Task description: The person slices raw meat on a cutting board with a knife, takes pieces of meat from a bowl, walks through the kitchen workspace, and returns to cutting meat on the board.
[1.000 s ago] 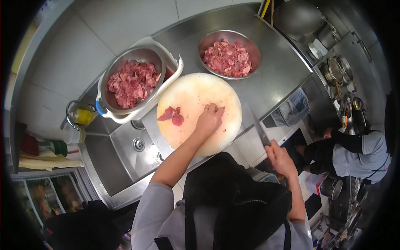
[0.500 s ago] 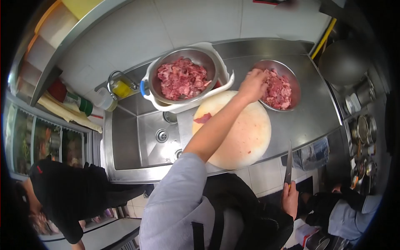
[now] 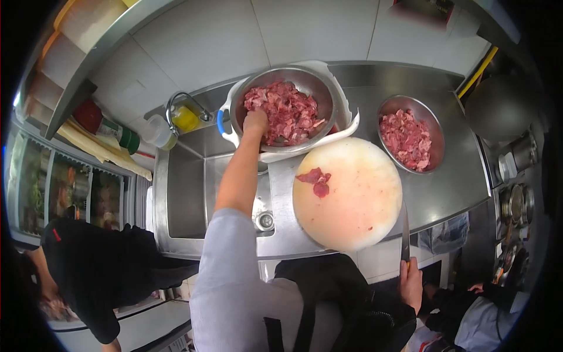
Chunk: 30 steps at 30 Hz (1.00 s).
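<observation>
My left hand (image 3: 256, 124) reaches into the large steel bowl (image 3: 333, 108) at the back, fingers curled down among chunks of raw meat (image 3: 291, 111). Its fingertips are partly hidden there. In my right hand (image 3: 410, 284), low on the right by the counter's front edge, is a knife (image 3: 406, 234) held by its handle, blade pointing up and away. Between them lies a round pale cutting board (image 3: 358, 205) with a few dark red meat pieces (image 3: 316, 180) on its left part. A smaller steel bowl (image 3: 437, 138) of cut meat stands right of the board.
The large bowl rests in a white plastic basin (image 3: 346, 126). A steel sink (image 3: 187, 199) is to the left, with a tap (image 3: 170, 111) and a yellow bottle (image 3: 186, 119) behind it. One person in black (image 3: 105, 270) stands left; another (image 3: 487, 322) is lower right.
My left hand has moved left from the smaller bowl into the large bowl. More meat shows on the board now that my arm no longer crosses it. The knife stays in my right hand.
</observation>
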### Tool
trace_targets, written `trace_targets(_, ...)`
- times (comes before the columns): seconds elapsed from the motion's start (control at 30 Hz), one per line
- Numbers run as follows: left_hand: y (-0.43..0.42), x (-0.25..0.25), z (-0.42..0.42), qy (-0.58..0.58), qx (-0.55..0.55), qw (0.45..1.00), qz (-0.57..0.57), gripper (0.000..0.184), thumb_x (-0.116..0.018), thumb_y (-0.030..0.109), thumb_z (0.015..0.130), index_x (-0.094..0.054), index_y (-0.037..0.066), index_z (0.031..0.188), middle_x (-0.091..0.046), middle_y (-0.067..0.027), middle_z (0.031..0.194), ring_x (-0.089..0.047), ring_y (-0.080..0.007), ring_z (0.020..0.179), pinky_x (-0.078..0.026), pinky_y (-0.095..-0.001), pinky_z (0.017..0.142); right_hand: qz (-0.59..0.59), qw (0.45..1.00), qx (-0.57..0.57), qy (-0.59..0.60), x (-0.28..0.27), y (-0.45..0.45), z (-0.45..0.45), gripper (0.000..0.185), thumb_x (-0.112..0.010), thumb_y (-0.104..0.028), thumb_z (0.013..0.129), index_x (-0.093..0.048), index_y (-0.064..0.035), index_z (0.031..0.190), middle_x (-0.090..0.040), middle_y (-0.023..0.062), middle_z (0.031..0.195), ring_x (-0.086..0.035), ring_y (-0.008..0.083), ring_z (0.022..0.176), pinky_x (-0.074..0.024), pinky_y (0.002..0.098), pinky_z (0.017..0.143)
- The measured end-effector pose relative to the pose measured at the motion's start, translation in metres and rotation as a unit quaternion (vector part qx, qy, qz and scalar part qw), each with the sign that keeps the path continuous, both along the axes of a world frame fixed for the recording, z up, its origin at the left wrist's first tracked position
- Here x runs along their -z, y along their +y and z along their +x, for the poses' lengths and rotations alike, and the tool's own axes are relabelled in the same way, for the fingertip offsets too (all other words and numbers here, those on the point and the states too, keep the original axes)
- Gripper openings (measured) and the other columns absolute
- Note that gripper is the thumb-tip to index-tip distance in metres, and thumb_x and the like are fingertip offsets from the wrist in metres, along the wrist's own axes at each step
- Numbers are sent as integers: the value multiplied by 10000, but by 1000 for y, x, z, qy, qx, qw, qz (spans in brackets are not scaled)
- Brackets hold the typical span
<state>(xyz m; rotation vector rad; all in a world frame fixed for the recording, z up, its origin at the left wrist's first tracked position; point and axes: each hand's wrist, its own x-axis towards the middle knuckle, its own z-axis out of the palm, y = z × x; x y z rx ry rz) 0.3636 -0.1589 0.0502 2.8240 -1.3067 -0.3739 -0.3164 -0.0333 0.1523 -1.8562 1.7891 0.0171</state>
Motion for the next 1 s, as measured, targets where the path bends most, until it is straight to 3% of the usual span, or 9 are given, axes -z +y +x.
trace_targets(0.1, -2, 10, 4, 16, -1, 999, -51, 706, -732, 200, 937, -439, -142, 1481, -694, -356, 1314, -703, -465, 1229, -574, -501, 1062, 9, 998, -10, -66, 13, 1, 5, 306, -545, -343, 1138, -544, -37, 1125, -647, 288, 883, -594, 528, 884, -466, 577, 781)
trace_targets(0.23, 6, -1, 21, 84, 43, 991, -98, 447, -806, 192, 895, -683, -57, 1245, -767, -296, 1162, -742, -449, 1133, -601, -488, 972, 0, 997, -21, -70, 6, 5, 14, 308, -556, -342, 1137, -550, -35, 1104, -646, 261, 816, -630, 495, 788, -484, 551, 718)
trace_targets(0.3, 11, -3, 27, 350, 4, 907, -234, 235, -760, 112, 909, -730, -25, 1098, -781, -247, 1042, -759, -413, 1005, -604, -456, 885, 7, 997, -8, -81, 13, 3, 10, 299, -560, -334, 1136, -553, -37, 1111, -651, 263, 809, -640, 499, 789, -491, 548, 717)
trace_targets(0.4, 16, -39, 14, 275, 79, 924, -254, 278, -783, 91, 915, -683, 0, 1158, -735, -148, 1001, -706, -277, 909, -570, -395, 842, 10, 997, -1, -73, 11, 2, 15, 285, -569, -332, 1128, -557, -48, 1131, -683, 277, 828, -666, 527, 838, -509, 570, 722)
trace_targets(0.6, -3, -92, -42, 106, 197, 950, -218, 322, -738, 56, 859, -719, 34, 1180, -769, -205, 1085, -740, -361, 1083, -562, -454, 970, -14, 999, -18, -46, 10, 8, 22, 286, -581, -343, 1117, -562, -60, 1150, -714, 294, 873, -683, 552, 905, -525, 594, 737)
trace_targets(0.73, -38, -53, -56, 192, 207, 931, -230, 403, -812, 113, 860, -685, 51, 1237, -754, -178, 1089, -722, -346, 1082, -548, -448, 979, -36, 999, -11, -33, 10, 15, 19, 287, -592, -341, 1114, -564, -55, 1131, -710, 294, 867, -682, 551, 895, -521, 595, 737)
trace_targets(0.8, -50, -11, -70, 124, 319, 911, -231, 419, -832, 151, 843, -693, 52, 1226, -754, -193, 1091, -706, -414, 1121, -554, -495, 997, -27, 999, 3, -39, 7, 17, 19, 286, -595, -338, 1112, -566, -54, 1124, -708, 293, 863, -682, 550, 891, -517, 596, 734)
trace_targets(0.9, -52, 28, -97, -25, 277, 934, -225, 414, -835, 200, 838, -693, 46, 1195, -754, -199, 1062, -692, -451, 1136, -564, -516, 994, -22, 998, 19, -48, 10, 25, 15, 284, -601, -335, 1110, -569, -53, 1115, -706, 294, 855, -683, 547, 888, -511, 596, 726)
trace_targets(1.0, -63, 22, -92, 29, 306, 944, -121, 361, -818, 215, 840, -702, 49, 1139, -752, -195, 1037, -699, -441, 1123, -569, -530, 981, -27, 998, 21, -49, 12, 29, 16, 282, -604, -335, 1109, -573, -55, 1124, -705, 294, 852, -683, 545, 891, -510, 596, 721)
